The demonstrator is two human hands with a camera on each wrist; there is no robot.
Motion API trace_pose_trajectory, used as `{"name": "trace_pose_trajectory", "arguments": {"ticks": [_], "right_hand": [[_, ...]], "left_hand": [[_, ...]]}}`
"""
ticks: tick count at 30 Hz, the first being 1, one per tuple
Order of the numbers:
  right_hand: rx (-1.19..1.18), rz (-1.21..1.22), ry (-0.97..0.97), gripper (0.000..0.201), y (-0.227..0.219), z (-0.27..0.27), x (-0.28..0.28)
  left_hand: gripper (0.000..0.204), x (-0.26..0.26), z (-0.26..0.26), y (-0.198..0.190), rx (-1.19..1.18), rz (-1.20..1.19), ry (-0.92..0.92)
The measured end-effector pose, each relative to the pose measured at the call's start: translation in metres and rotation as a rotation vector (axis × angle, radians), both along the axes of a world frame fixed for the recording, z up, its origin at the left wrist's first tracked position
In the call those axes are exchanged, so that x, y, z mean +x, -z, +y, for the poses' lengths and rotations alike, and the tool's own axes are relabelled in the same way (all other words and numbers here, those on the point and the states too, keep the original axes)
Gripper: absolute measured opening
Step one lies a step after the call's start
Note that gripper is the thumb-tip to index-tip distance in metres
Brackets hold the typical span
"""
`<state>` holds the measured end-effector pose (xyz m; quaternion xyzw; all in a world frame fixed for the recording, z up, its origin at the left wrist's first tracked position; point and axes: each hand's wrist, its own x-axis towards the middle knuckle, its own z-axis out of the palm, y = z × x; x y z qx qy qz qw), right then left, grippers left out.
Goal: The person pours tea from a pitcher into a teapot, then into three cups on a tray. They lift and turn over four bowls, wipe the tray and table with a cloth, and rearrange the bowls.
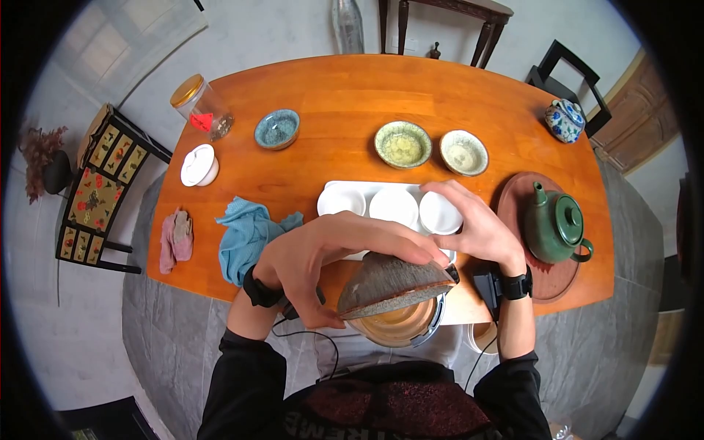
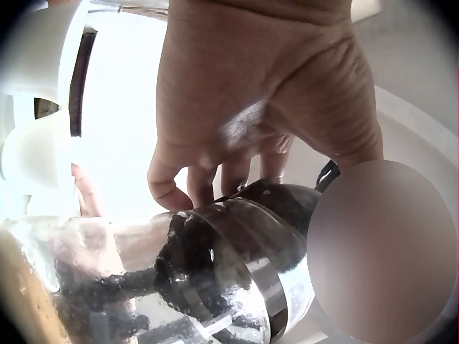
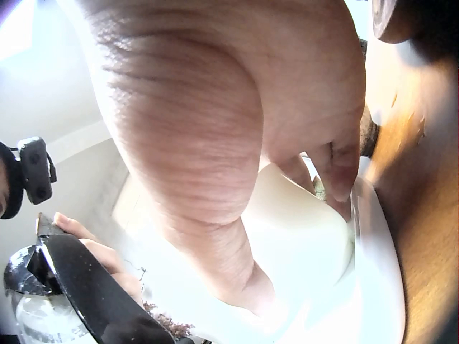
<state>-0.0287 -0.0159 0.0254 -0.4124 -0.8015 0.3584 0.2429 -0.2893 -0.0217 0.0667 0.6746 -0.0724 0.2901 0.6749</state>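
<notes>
My left hand (image 1: 323, 253) spans a dark grey, rounded lid-like piece (image 1: 396, 282), fingers on its far side and thumb at its near left edge. Beneath it is a clear glass pot (image 1: 396, 323) at the table's front edge, brownish inside from above. The left wrist view shows dark matter inside the glass (image 2: 107, 287); a black handle (image 3: 93, 294) shows in the right wrist view. My right hand (image 1: 480, 227) pinches the rightmost white cup (image 1: 441, 213) between thumb and fingers. Two more white cups, left (image 1: 342, 200) and middle (image 1: 394, 205), share its white tray (image 1: 374, 183).
Right of the tray, a green teapot (image 1: 550, 231) stands on a round brown tray (image 1: 513, 192). A blue cloth (image 1: 246, 235) lies to the left. Farther back are a blue bowl (image 1: 277, 130), two greenish bowls (image 1: 402, 144) and a gold-lidded jar (image 1: 202, 110).
</notes>
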Motion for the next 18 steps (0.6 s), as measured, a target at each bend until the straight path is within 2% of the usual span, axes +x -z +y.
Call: {"name": "trace_pose_trajectory", "arguments": {"ticks": [5, 8, 11, 12, 15, 16, 17, 18], "right_hand": [[0.019, -0.002, -0.003, 0.062, 0.002, 0.000, 0.000], [0.035, -0.002, 0.000, 0.062, 0.003, 0.000, 0.000], [0.017, 0.003, -0.001, 0.061, -0.001, 0.000, 0.000], [-0.012, -0.005, 0.005, 0.061, -0.003, -0.001, -0.001], [-0.035, -0.006, 0.008, 0.061, -0.004, -0.002, -0.001], [-0.028, -0.001, 0.005, 0.061, -0.003, -0.001, 0.000], [-0.027, 0.001, 0.005, 0.061, -0.002, -0.001, 0.000], [-0.007, -0.010, 0.003, 0.062, -0.002, -0.001, 0.000]], "left_hand": [[0.089, -0.002, -0.006, 0.002, -0.131, -0.006, -0.114], [0.096, -0.008, -0.007, 0.000, -0.206, 0.016, -0.178], [0.116, -0.010, -0.012, 0.011, -0.505, -0.043, -0.476], [0.116, -0.010, -0.010, 0.012, -0.504, -0.043, -0.475], [0.057, -0.007, 0.010, 0.015, -0.279, -0.143, -0.594], [0.051, -0.009, 0.023, 0.018, -0.337, -0.181, -0.520], [0.051, -0.010, 0.025, 0.021, -0.336, -0.179, -0.521], [0.074, -0.009, 0.026, 0.024, -0.342, -0.122, -0.660]]}}
